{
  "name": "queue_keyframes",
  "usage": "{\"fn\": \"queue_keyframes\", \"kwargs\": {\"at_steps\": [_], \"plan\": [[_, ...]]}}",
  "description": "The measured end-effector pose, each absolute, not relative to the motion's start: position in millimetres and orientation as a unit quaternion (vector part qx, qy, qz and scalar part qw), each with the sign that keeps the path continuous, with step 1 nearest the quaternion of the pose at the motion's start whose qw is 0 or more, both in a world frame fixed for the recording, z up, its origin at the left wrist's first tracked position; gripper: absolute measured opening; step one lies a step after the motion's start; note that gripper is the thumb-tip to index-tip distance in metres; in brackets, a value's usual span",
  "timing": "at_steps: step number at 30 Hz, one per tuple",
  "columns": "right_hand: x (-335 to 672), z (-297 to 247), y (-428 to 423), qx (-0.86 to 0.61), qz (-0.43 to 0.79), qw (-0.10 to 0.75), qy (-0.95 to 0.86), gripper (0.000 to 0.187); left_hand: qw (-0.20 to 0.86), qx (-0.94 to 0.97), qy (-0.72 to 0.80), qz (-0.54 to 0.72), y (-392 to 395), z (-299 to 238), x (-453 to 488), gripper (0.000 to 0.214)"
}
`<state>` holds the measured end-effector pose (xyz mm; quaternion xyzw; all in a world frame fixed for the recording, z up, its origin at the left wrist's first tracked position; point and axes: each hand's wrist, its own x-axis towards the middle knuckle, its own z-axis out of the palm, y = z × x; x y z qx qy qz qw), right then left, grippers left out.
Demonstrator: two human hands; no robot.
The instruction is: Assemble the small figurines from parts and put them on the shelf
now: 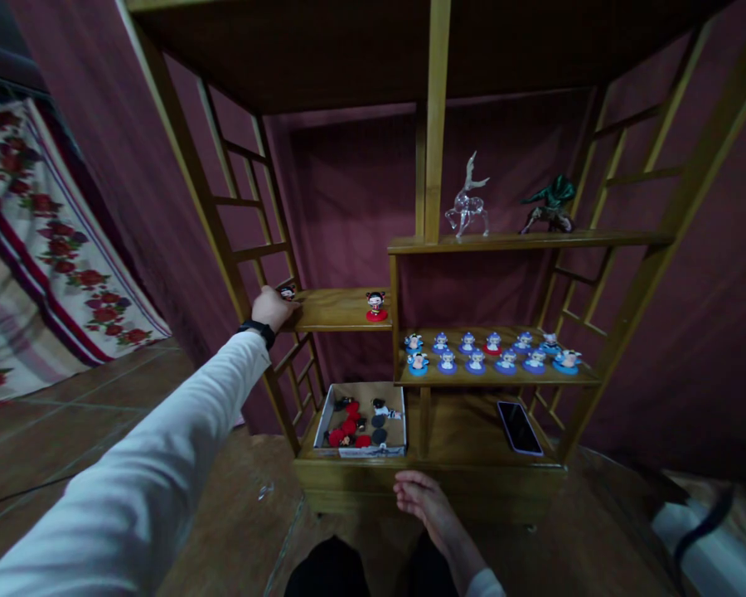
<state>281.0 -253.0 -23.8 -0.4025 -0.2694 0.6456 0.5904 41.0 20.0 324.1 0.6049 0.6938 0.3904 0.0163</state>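
My left hand [272,308] reaches to the left end of the middle-left shelf [332,308], its fingers closed round a small black-haired figurine [287,292]. Only the figurine's head shows above the hand. On the right end of that shelf stands a similar black-haired figurine [376,305] on a red base. Low in front of the cabinet, my right hand [423,499] holds nothing, with its fingers loosely stretched out. Just beyond it, on the lowest board, sits an open cardboard box [399,396] with several red and black figurines and dark round bases inside.
Two rows of small figurines [476,360] on mostly blue and purple bases fill the right shelf. Above stand a clear glass deer [468,203] and a green-caped figure [552,206]. A phone [520,427] lies on the lowest board. Wooden uprights [436,124] divide the cabinet.
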Motion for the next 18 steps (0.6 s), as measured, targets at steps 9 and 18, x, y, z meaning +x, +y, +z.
{"fn": "queue_keyframes", "kwargs": {"at_steps": [9,18], "plan": [[283,-33,-248,-0.395,0.651,0.590,-0.268,0.040,-0.039,0.607,0.702,0.371,9,323,45,0.070],[280,-25,-251,-0.409,0.644,0.592,-0.260,0.035,-0.050,0.615,0.706,0.348,0,324,47,0.074]]}}
